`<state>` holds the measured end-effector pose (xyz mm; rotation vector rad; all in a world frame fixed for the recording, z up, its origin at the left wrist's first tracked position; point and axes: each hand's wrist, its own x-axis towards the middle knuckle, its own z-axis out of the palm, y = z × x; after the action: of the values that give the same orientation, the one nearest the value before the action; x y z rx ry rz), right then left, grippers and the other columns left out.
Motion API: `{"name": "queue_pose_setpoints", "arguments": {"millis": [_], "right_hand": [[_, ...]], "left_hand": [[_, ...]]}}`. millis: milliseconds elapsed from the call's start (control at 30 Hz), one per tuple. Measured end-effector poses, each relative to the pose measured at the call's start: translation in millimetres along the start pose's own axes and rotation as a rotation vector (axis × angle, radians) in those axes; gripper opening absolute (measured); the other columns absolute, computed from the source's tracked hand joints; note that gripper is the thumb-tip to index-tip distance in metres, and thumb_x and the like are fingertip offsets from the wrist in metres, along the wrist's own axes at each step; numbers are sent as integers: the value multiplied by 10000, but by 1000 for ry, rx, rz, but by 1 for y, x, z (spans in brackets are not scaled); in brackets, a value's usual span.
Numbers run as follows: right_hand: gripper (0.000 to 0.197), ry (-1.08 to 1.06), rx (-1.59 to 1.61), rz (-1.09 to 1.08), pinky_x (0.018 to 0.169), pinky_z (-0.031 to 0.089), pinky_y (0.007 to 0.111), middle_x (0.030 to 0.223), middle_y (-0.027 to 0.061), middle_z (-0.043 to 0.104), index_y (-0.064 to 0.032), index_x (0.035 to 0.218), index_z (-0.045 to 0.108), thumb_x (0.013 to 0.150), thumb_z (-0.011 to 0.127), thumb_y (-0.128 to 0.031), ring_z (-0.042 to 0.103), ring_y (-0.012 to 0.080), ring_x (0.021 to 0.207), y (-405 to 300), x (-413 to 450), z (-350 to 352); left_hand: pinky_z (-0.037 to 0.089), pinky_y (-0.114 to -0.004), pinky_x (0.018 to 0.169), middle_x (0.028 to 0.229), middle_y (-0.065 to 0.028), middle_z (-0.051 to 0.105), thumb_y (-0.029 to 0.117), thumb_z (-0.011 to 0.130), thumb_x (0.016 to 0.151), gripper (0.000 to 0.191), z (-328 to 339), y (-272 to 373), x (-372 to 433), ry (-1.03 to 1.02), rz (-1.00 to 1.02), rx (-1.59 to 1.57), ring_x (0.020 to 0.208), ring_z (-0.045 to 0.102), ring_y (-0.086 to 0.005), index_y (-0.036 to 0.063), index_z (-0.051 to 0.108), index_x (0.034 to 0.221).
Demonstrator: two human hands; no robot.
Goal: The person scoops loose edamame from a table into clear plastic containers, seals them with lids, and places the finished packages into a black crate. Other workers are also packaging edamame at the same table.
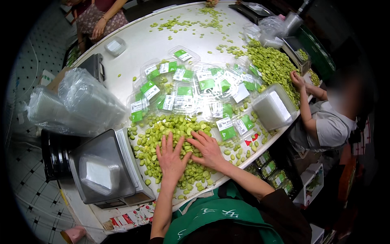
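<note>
Both of my hands lie palm down, fingers spread, on a heap of shelled green broad beans near the table's front edge. My left hand rests on the middle of the heap, and my right hand is just to its right, the thumbs close together. No object is gripped in either hand, though beans lie under the fingers. Beyond the heap are many clear plastic lids with green and white labels, piled loosely. A stack of clear plastic containers stands at the right.
On the left are a weighing scale bearing a small stack of containers and bagged containers. A co-worker reaches into a larger bean pile at the right. Another person stands across the table. Packed boxes sit below the edge.
</note>
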<state>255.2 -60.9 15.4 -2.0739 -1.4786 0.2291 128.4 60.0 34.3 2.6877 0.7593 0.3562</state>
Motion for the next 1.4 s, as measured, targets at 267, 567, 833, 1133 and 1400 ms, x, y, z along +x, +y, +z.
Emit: {"name": "queue_pose_setpoints", "arguments": {"millis": [267, 567, 833, 1133, 1400], "right_hand": [[669, 117, -177, 99, 1008, 263, 476, 1398, 140, 349, -181, 1316, 446, 717, 672, -372, 335, 321, 1271, 34, -39, -21], [702, 265, -311, 577, 1007, 219, 511, 1415, 258, 243, -137, 1321, 447, 718, 692, -397, 228, 395, 1312, 89, -74, -50], [711, 380, -220, 368, 1019, 238, 499, 1433, 211, 262, -176, 1314, 470, 693, 714, -422, 232, 356, 1331, 133, 1, -38], [739, 295, -308, 485, 985, 223, 626, 1468, 122, 239, -248, 1367, 381, 726, 641, -507, 193, 317, 1355, 146, 55, -43], [336, 731, -66, 377, 860, 399, 369, 1060, 83, 602, -86, 1110, 593, 778, 609, -137, 553, 245, 936, 95, -105, -79]], "left_hand": [[78, -566, 1055, 1421, -136, 316, 313, 619, 800, 539, 3, 11, 1, -35, 28, -34, 1338, 239, -315, 142, 476, 1291], [159, -519, 1036, 1367, -111, 409, 313, 609, 805, 511, 16, 50, -2, -142, 363, -76, 1290, 357, -251, 161, 495, 1280], [127, -550, 1069, 1424, -144, 324, 384, 505, 859, 539, 61, 56, 87, -188, 341, 90, 1327, 299, -265, 182, 408, 1349], [111, -580, 1059, 1397, -124, 368, 299, 534, 860, 455, 71, 45, 131, -167, 239, 119, 1325, 286, -297, 128, 477, 1278], [156, -497, 1038, 1240, -111, 523, -2, 557, 790, 267, 3, 24, 25, 134, 297, -14, 1252, 402, -308, 78, 626, 1036]]}}
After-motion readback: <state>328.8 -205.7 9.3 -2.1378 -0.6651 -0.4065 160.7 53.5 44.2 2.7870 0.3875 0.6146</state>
